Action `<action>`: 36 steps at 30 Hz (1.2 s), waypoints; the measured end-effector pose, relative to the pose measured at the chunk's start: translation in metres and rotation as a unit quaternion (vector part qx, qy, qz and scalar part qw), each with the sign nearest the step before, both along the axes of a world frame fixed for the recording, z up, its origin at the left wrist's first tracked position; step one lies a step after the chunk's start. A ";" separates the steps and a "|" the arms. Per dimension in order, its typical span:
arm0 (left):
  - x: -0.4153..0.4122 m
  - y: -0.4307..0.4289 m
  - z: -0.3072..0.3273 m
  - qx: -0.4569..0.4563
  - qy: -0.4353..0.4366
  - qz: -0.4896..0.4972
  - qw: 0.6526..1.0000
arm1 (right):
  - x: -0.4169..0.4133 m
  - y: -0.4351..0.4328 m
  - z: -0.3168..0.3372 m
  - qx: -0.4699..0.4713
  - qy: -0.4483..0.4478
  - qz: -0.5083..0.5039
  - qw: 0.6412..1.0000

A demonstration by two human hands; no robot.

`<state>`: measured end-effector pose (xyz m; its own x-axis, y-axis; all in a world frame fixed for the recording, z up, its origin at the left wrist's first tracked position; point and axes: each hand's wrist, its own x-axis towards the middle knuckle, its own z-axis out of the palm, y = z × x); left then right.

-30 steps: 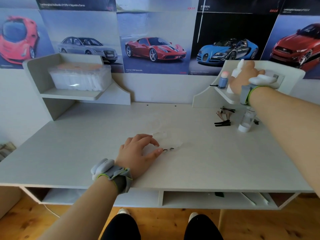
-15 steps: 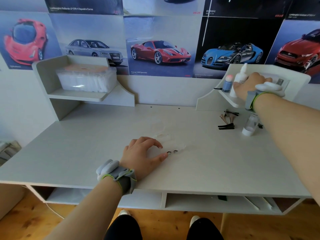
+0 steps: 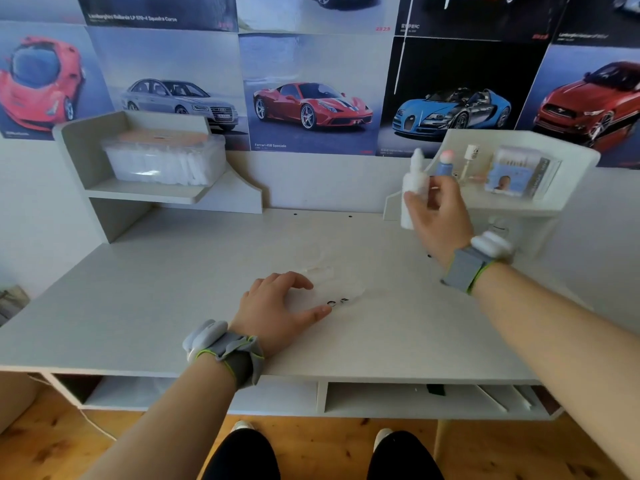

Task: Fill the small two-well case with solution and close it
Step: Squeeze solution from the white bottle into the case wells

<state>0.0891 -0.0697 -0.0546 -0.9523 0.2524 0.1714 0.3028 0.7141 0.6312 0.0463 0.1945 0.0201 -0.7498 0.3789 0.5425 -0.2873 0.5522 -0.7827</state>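
A small clear two-well case (image 3: 334, 289) lies in the middle of the white desk (image 3: 173, 306), pale and hard to make out, with two small dark marks at its near edge. My left hand (image 3: 277, 311) rests flat on the desk with fingers spread, thumb and fingertips touching the case's left side. My right hand (image 3: 438, 220) is raised above the desk's right part and grips a white solution bottle (image 3: 414, 183) upright, its capped tip pointing up. The bottle is blurred.
The right corner shelf (image 3: 519, 202) holds a blue bottle with a pink cap (image 3: 445, 166), a small white-capped bottle (image 3: 470, 161) and a blue-and-white box (image 3: 517, 174). A clear tub (image 3: 162, 161) sits on the left shelf. Open cubbies run under the desk's front edge.
My right hand has lifted the white bottle off the right shelf and carried it left and toward me. My left hand has stayed by the case.
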 end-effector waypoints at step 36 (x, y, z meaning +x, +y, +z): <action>0.018 0.027 0.046 0.087 0.151 -0.118 0.978 | 0.101 -0.073 -0.060 -0.200 -0.172 0.355 0.897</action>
